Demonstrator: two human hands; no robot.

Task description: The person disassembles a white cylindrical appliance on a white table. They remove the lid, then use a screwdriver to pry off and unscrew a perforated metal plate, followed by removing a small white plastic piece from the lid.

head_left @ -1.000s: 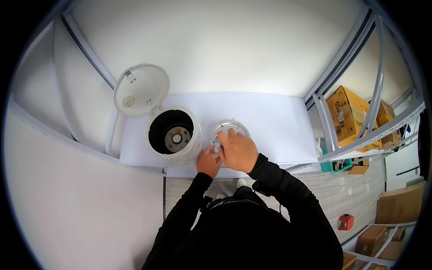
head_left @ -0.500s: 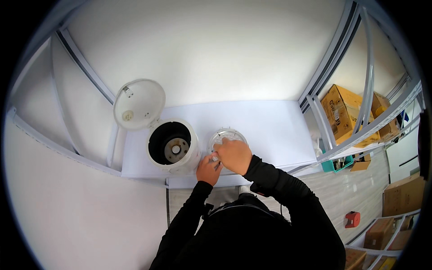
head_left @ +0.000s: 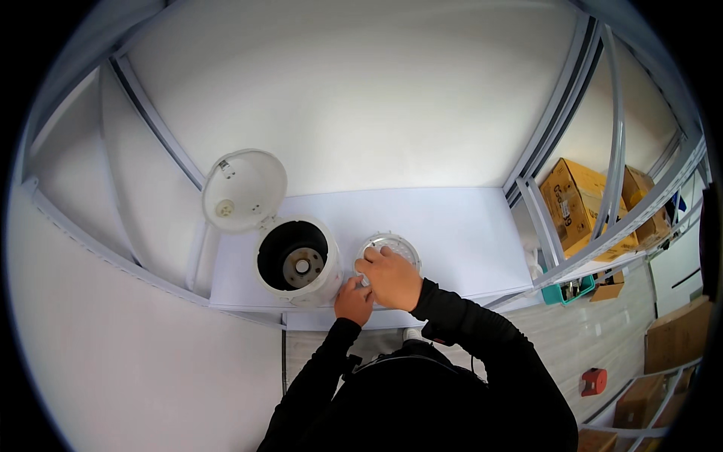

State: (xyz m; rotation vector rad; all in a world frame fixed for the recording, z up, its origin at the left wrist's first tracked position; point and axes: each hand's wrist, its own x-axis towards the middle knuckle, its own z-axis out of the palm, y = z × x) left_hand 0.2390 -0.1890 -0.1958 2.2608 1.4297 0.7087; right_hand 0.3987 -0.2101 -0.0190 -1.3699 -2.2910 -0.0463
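A white rice cooker [head_left: 331, 280] stands on the white tabletop, its hinged lid [head_left: 245, 188] swung up at the back left. The dark inside is bare of a pot and shows a round heating plate [head_left: 292, 276] with a knob in the middle. Right of the cooker lies a round, silvery inner lid [head_left: 407, 247]. My left hand [head_left: 354, 301] is closed in a pinch at its near left edge. Over the disc is my right hand [head_left: 393, 279], its fingers curled down and closed near the left fingertips. Whatever the right fingers grip is hidden beneath them.
The white table [head_left: 467, 241] is framed by pale metal posts [head_left: 546, 120] and backed by a wall. To the right are a yellow carton [head_left: 576, 207], a teal bin [head_left: 556, 294] and a red stool [head_left: 593, 381] on the floor. Cartons [head_left: 678, 339] fill the lower right.
The whole scene sits slightly lower in the picture as my head view shifted. Both hands stay at the inner lid, with only a slight change in the right fingers.
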